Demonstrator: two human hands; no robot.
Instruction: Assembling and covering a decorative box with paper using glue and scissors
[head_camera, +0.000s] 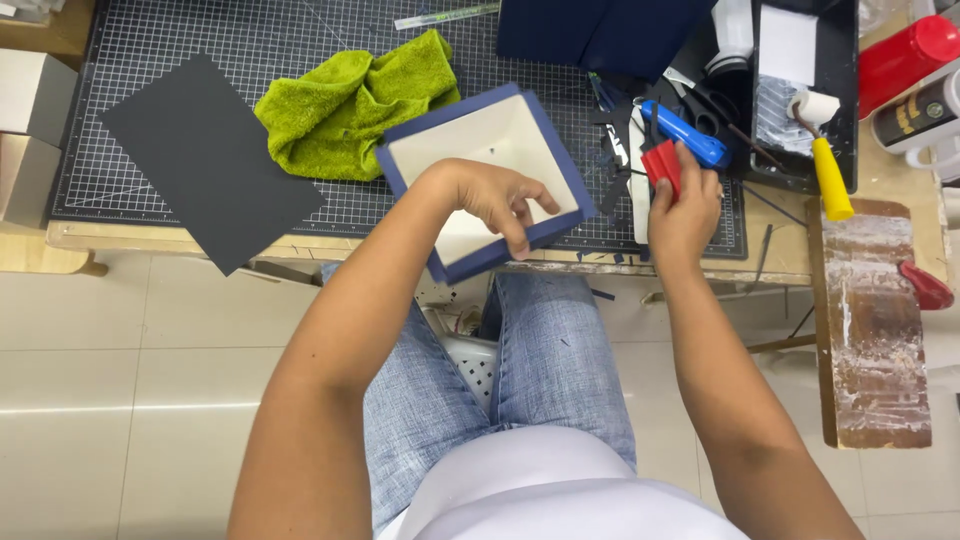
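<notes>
Fingers (520, 205) inside blue box (560, 160)

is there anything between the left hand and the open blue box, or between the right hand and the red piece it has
Nothing visible stands in the way. The left hand is already on the blue box, its fingers curled over the near wall into the cream inside. The right hand holds the red piece directly.

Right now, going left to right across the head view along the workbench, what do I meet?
Black sheet → green towel → open blue box with the left hand in it → right hand holding a red scraper → yellow-handled roller → red bottle.
</notes>
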